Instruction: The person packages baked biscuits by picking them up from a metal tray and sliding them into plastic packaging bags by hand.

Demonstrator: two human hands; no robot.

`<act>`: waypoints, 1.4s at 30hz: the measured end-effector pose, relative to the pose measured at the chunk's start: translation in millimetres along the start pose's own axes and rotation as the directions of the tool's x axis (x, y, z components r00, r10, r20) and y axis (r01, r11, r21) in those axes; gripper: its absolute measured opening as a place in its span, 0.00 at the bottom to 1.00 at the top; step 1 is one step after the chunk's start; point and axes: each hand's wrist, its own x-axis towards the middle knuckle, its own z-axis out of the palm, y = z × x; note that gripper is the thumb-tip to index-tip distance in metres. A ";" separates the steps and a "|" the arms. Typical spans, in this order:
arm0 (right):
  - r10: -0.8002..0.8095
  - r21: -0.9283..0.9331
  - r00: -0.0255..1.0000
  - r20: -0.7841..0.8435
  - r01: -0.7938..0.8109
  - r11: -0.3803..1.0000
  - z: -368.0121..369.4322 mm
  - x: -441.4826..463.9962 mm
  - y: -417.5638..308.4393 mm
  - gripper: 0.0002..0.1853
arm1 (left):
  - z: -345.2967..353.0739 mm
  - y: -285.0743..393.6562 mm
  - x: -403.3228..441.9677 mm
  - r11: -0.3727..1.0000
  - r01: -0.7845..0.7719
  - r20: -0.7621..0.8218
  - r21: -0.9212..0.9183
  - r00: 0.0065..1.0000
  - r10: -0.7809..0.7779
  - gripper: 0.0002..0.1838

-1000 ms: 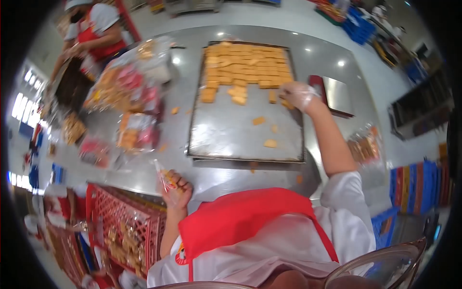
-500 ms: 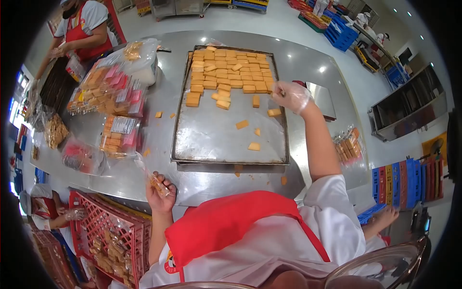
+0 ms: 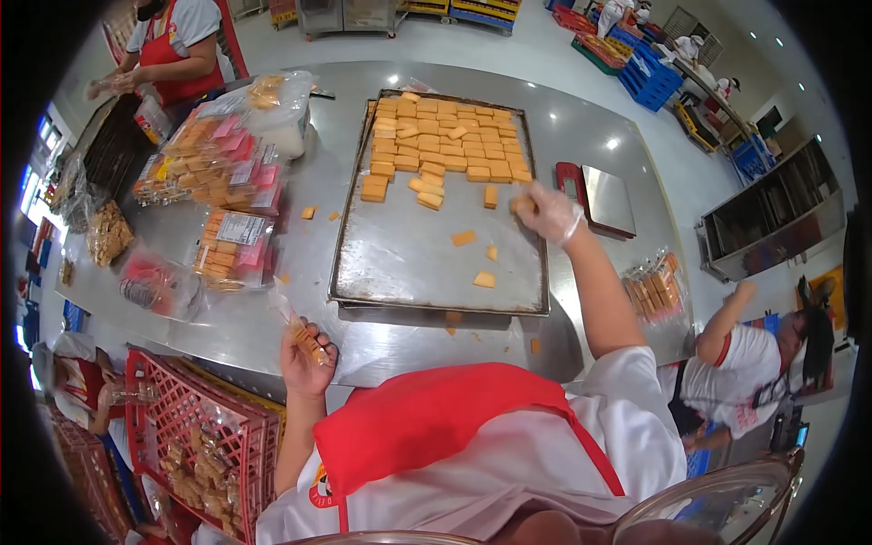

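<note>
My left hand (image 3: 307, 365), bare, is wrapped round a small clear plastic bag of biscuits (image 3: 310, 343) at the table's near edge. My right hand (image 3: 550, 214), in a clear glove, is at the right rim of a metal baking tray (image 3: 391, 272). Its fingertips are closed on a rectangular golden biscuit (image 3: 520, 205), partly hidden by them. Rows of similar biscuits (image 3: 445, 136) cover the far half of the tray. Several loose ones, including a broken piece (image 3: 484, 280), lie on the nearer half.
Packed biscuit bags (image 3: 227, 154) are piled on the left of the steel table (image 3: 400, 350). A red scale (image 3: 607, 202) and another filled bag (image 3: 656, 289) sit right. A red crate (image 3: 195, 427) stands lower left. Co-workers are at the upper left (image 3: 182, 54) and right (image 3: 740, 372).
My right hand has moved nearer along the tray's right rim onto a loose biscuit, uncovering the scale. My left hand keeps its bag. A person has come into view at the right.
</note>
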 end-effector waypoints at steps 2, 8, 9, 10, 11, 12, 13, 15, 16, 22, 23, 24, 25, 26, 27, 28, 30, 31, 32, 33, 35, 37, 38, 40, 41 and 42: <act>-0.035 0.084 0.992 -0.125 0.045 0.995 -2.0 23.6 14.7 0.13 | -4.1 0.2 0.7 1.000 0.014 0.026 0.024 1.000 -0.015 0.18; -0.115 0.017 0.965 -0.237 0.122 0.992 16.5 41.4 24.4 0.15 | 1.0 -5.8 -2.4 0.993 -0.002 -0.043 0.117 0.999 0.007 0.19; -0.067 0.004 0.980 -0.189 0.069 0.998 14.6 36.0 19.8 0.17 | 0.8 -5.7 -4.6 0.980 0.035 -0.011 0.196 0.999 -0.034 0.21; -0.059 0.028 0.986 -0.154 0.064 0.998 14.8 32.0 19.2 0.17 | 8.0 -9.8 -4.6 0.970 0.003 -0.064 0.244 0.998 0.013 0.21; -0.048 0.052 0.992 -0.117 0.054 0.997 15.6 27.0 20.4 0.18 | 17.7 -15.9 -3.5 0.956 -0.021 -0.118 0.293 0.991 0.057 0.21; -0.032 0.077 0.996 -0.080 0.038 0.996 15.8 21.9 20.0 0.19 | 23.9 -18.2 -2.2 0.938 -0.035 -0.169 0.344 0.981 0.099 0.20; -0.032 0.030 0.999 -0.033 0.033 0.999 13.5 17.3 16.5 0.20 | 22.9 -15.9 -2.1 0.922 0.005 -0.131 0.388 0.990 0.049 0.19; -0.088 -0.065 0.986 -0.142 0.080 0.995 17.7 14.8 19.9 0.20 | 28.2 -17.6 2.0 0.876 0.020 -0.185 0.482 0.980 0.079 0.21; -0.121 -0.110 0.974 -0.194 0.101 0.989 19.5 13.7 19.0 0.20 | 31.9 -20.0 3.9 0.848 0.030 -0.212 0.530 0.972 0.099 0.22; 0.044 0.432 0.903 -0.428 0.161 0.887 14.3 0.9 -35.2 0.19 | 63.2 -18.2 11.7 0.546 -0.136 -0.054 0.827 0.946 0.318 0.23; 0.057 0.809 0.938 -0.342 0.263 0.525 15.3 -7.5 -54.0 0.21 | 69.5 -18.1 10.8 0.498 -0.138 -0.033 0.856 0.948 0.318 0.23; 0.013 0.875 0.977 -0.214 0.186 0.447 6.6 -19.4 -79.7 0.21 | 74.9 -18.6 10.6 0.487 -0.164 -0.015 0.858 0.940 0.342 0.21; -0.033 0.923 0.995 -0.090 0.096 0.372 -3.3 -32.1 -102.9 0.21 | 79.7 -19.2 11.7 0.476 -0.187 0.006 0.859 0.935 0.356 0.19; -0.083 0.953 0.996 0.027 0.000 0.302 -8.3 -42.6 -122.1 0.21 | 83.0 -20.5 13.1 0.467 -0.210 0.031 0.859 0.932 0.362 0.17; -0.153 0.971 0.983 0.105 -0.068 0.230 -8.7 -51.4 -137.9 0.22 | 83.8 -23.4 13.1 0.431 -0.239 0.050 0.870 0.912 0.406 0.17; -0.224 0.977 0.959 0.173 -0.139 0.163 -7.9 -57.7 -149.5 0.22 | 87.6 -24.3 11.3 0.361 -0.247 0.078 0.899 0.903 0.423 0.17; -0.349 0.969 0.910 0.224 -0.171 0.176 -0.6 -63.5 -160.6 0.22 | 96.1 -27.1 8.1 0.224 -0.265 0.142 0.938 0.883 0.448 0.17; -0.377 0.953 0.877 0.298 -0.252 0.167 -4.5 -65.0 -161.9 0.23 | 93.7 -28.9 7.8 0.113 -0.290 0.197 0.950 0.842 0.502 0.18; -0.409 0.930 0.835 0.369 -0.332 0.159 -12.1 -65.4 -163.5 0.23 | 88.8 -30.3 7.4 -0.001 -0.308 0.258 0.951 0.794 0.551 0.18; -0.443 0.899 0.785 0.433 -0.409 0.155 -16.7 -64.8 -163.4 0.24 | 86.9 -30.7 6.6 -0.117 -0.317 0.323 0.941 0.739 0.591 0.18; -0.512 0.863 0.727 0.458 -0.502 0.059 -16.9 -62.0 -159.1 0.25 | 89.7 -22.5 -2.0 0.073 -0.208 0.148 0.975 0.864 0.481 0.19; -0.594 0.812 0.679 0.431 -0.579 -0.073 -16.0 -61.2 -152.3 0.26 | 88.4 -19.3 -4.2 0.349 -0.164 0.036 0.923 0.938 0.345 0.20; -0.636 0.779 0.664 0.392 -0.608 -0.155 -15.4 -61.1 -147.1 0.26 | 83.2 -19.5 -3.1 0.525 -0.172 0.025 0.833 0.961 0.276 0.21; -0.681 0.742 0.654 0.329 -0.625 -0.242 -12.8 -60.7 -143.5 0.27 | 86.4 -20.1 0.5 0.740 -0.145 0.003 0.657 0.982 0.190 0.22; -0.687 0.747 0.657 0.310 -0.615 -0.251 -10.8 -61.4 -142.7 0.27 | 89.9 -21.9 2.6 0.793 -0.126 -0.022 0.596 0.985 0.173 0.21; -0.694 0.751 0.659 0.292 -0.607 -0.260 -10.1 -62.8 -142.7 0.28 | 93.5 -24.0 4.0 0.841 -0.107 -0.046 0.531 0.987 0.154 0.20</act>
